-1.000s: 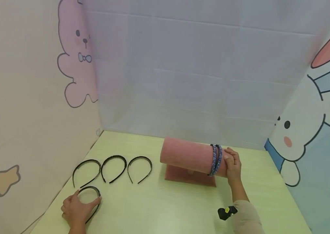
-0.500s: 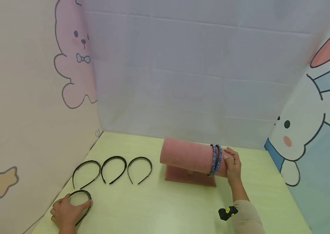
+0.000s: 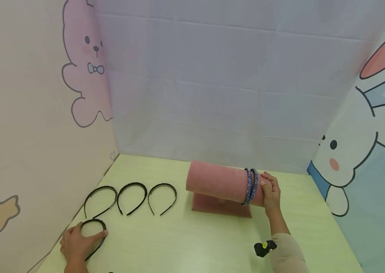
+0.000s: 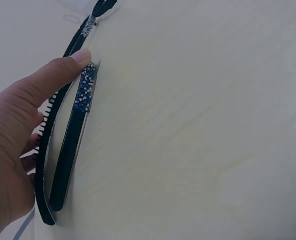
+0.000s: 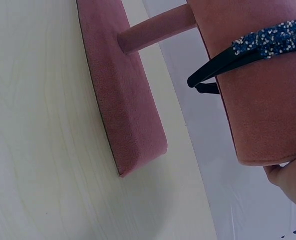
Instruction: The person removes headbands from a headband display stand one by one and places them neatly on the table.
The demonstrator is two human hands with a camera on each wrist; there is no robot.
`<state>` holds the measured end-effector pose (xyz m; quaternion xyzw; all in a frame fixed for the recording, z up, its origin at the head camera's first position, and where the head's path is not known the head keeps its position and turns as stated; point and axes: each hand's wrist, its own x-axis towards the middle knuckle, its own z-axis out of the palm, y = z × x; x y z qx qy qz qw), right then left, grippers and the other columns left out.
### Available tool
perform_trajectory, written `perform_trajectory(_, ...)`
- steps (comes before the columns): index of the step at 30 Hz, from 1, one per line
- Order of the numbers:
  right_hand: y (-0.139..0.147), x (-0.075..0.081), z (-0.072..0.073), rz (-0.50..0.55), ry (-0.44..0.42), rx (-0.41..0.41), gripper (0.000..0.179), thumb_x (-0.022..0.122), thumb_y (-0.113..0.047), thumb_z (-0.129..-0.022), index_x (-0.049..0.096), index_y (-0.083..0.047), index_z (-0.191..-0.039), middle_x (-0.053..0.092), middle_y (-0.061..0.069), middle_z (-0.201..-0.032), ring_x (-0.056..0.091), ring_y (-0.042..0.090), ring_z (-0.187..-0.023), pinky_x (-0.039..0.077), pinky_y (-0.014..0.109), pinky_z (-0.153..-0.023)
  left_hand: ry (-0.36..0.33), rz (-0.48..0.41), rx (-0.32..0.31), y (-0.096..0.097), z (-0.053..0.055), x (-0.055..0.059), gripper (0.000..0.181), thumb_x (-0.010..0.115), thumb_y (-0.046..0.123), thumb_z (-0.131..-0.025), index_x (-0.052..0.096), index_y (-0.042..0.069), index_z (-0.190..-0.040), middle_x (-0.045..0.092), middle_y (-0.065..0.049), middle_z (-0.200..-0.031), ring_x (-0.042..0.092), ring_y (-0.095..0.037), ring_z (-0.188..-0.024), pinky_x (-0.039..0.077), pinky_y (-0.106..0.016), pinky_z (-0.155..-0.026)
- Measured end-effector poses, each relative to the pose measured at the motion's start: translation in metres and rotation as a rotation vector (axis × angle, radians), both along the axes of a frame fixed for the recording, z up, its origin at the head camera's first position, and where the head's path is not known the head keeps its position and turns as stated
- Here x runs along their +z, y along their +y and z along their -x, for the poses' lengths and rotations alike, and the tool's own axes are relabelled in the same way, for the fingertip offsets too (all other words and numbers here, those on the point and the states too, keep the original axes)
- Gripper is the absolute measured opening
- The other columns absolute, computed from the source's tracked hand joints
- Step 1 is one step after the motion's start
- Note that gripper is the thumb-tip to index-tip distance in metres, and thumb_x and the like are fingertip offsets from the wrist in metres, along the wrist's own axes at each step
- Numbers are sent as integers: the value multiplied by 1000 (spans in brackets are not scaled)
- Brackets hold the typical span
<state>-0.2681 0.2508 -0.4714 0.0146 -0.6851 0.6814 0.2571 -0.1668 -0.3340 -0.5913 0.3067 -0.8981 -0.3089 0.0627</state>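
At the table's lower left, my left hand (image 3: 76, 244) grips a black toothed headband (image 3: 104, 225), thumb on one side and fingers on the other. The left wrist view shows blue and silver rhinestones (image 4: 85, 87) on this headband, close over the table surface. My right hand (image 3: 272, 193) holds the right end of a pink velvet roll on a display stand (image 3: 216, 180). Two blue rhinestone headbands (image 3: 254, 185) sit around the roll next to that hand. Their dark tips (image 5: 202, 75) hang below it in the right wrist view.
Three more black headbands lie in a row on the left of the pale table: a left one (image 3: 110, 187), a middle one (image 3: 134, 184) and a right one (image 3: 163, 185). The stand's flat pink base (image 3: 221, 207) rests near the back wall sheet (image 3: 192, 94).
My left hand has moved left and slightly toward me with the headband, away from the row, then edged forward a little. My right hand stays in place on the roll.
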Motion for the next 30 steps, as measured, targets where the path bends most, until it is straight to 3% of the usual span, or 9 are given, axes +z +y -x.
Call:
perform_trajectory(4,-1,2,0,3,5,-5,26,46,3,-90,47,15,-113,52,-5,-120,41,18,-119,27,27,-98,1,8,-40,-4,6,-1,122,80,64,-50,31,-5,-138,21,-33,-132,15,-55,-122,18,-65,-92)
perform_trajectory(6,-1,3,-1,1,3,-6,26,46,3,-90,47,15,-113,52,-8,-118,41,19,-120,28,27,-98,0,10,-52,-4,9,-1,121,80,63,-52,30,-5,-138,21,-33,-132,16,-55,-122,18,-65,-93)
perform_trajectory(15,6,-9,6,7,-16,-2,26,45,3,-90,47,14,-114,51,0,-124,41,13,-118,26,28,-99,-7,12,-70,-6,19,-4,120,81,61,-52,29,-4,-139,21,-34,-132,15,-54,-122,17,-64,-95)
perform_trajectory(20,12,-22,16,25,-2,-6,25,47,4,-90,49,12,-114,48,13,-130,41,12,-118,26,28,-100,19,19,-73,-6,20,-6,119,81,60,-53,30,-5,-138,21,-33,-134,16,-53,-123,17,-64,-95)
perform_trajectory(23,13,-24,17,26,3,-9,25,48,2,-90,50,10,-113,48,13,-130,41,11,-118,26,28,-99,37,29,-69,-5,19,-6,117,81,60,-52,32,-5,-137,22,-33,-134,17,-53,-123,17,-65,-95)
perform_trajectory(30,3,-4,3,-1,-3,1,26,46,3,-89,46,14,-113,42,26,-132,41,10,-117,27,27,-99,58,32,-58,-5,18,-8,117,82,59,-53,32,-6,-137,22,-33,-135,18,-53,-123,17,-64,-96)
